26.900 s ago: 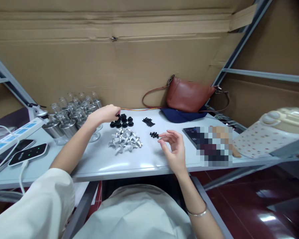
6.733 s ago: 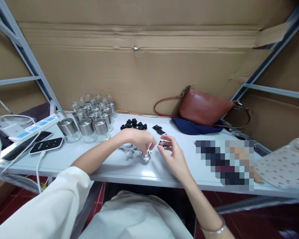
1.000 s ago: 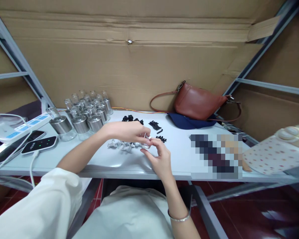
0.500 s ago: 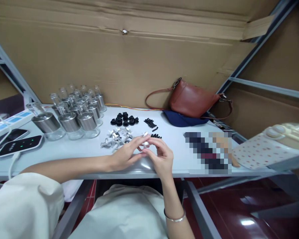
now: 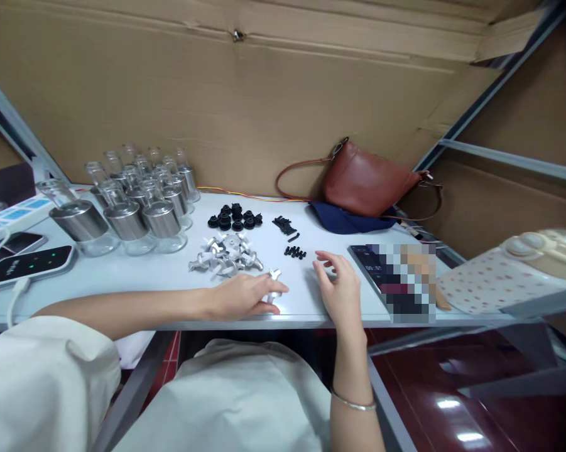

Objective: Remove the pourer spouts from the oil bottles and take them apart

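Note:
My left hand (image 5: 245, 296) is closed, with thumb and fingers around a small silver metal fitting (image 5: 274, 285) with short arms at its top, just above or on the table; the fingers hide part of it. Apart from it, my right hand (image 5: 340, 285) hovers to the right with fingers loosely bent and spread, nothing visible in them. Beyond my left hand lies a loose pile of similar silver and whitish fittings (image 5: 226, 254). Several tiny black pieces (image 5: 295, 252) sit between the hands, nearest to my right fingertips. Behind are thin black strips (image 5: 285, 226) and round black stoppers (image 5: 236, 218).
Several glass bottles with metal sleeves (image 5: 128, 221) crowd the back left. A black and white device (image 5: 28, 265) with a cable lies before them. To the right are a phone (image 5: 370, 270), partly blurred out, a dotted white container (image 5: 480, 282), a brown bag (image 5: 362, 179) and a navy cap (image 5: 348, 221).
The hands were together on the silver fitting; now they are apart. My right hand has let go and moved right, while my left hand has lowered the fitting slightly. The view has shifted slightly.

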Available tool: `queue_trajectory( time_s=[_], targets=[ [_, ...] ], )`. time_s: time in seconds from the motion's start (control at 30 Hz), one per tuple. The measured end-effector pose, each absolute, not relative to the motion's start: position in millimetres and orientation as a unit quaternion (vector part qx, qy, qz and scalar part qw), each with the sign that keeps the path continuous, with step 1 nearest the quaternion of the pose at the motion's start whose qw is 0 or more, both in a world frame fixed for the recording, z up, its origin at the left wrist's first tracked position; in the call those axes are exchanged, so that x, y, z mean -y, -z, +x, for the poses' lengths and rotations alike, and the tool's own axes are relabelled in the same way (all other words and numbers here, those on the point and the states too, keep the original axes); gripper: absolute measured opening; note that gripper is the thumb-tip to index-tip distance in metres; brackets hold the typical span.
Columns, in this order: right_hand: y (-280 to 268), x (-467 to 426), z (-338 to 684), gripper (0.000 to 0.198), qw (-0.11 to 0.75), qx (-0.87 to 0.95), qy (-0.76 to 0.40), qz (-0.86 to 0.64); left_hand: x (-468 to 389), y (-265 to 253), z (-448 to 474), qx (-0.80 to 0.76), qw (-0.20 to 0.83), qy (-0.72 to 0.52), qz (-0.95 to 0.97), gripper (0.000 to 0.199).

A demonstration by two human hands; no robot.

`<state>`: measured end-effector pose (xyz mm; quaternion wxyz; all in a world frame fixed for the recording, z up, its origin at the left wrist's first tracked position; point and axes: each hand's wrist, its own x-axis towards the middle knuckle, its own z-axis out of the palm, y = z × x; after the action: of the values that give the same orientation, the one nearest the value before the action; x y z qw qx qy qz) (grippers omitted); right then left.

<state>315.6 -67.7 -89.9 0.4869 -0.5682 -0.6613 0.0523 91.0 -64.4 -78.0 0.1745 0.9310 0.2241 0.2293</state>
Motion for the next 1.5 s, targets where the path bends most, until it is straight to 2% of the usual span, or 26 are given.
queue_trajectory(
  time_s=[0.07,0.17,0.57,0.73,1.03,1.2,1.27,1.5],
  targets=[
    [94,59,324,0.024,0.439,0.687,-0.057,-0.576,64,82,91,-0.177,0.122,-0.228,0.95,0.032],
    [98,51,324,0.025,0.4,0.715,-0.06,-0.57,63,86,90,-0.154,0.096,-0.234,0.955,0.031],
    [101,53,319,0.031,0.347,0.726,-0.007,-0.594,63,83,92,-0.16,0.1,-0.194,0.963,0.032],
    [99,56,317,0.019,0.331,0.73,-0.021,-0.597,62,83,92,-0.164,0.104,-0.183,0.964,0.032],
    [96,59,317,0.006,0.391,0.722,-0.063,-0.567,63,82,91,-0.162,0.119,-0.186,0.962,0.03],
    [87,71,291,0.005,0.593,0.622,-0.194,-0.473,63,81,93,-0.178,0.131,-0.167,0.961,0.028],
    [86,76,278,0.007,0.645,0.585,-0.243,-0.428,63,82,93,-0.18,0.132,-0.171,0.96,0.027],
    [83,78,270,0.01,0.646,0.555,-0.339,-0.4,63,83,93,-0.196,0.143,-0.213,0.946,0.024]
  ],
)
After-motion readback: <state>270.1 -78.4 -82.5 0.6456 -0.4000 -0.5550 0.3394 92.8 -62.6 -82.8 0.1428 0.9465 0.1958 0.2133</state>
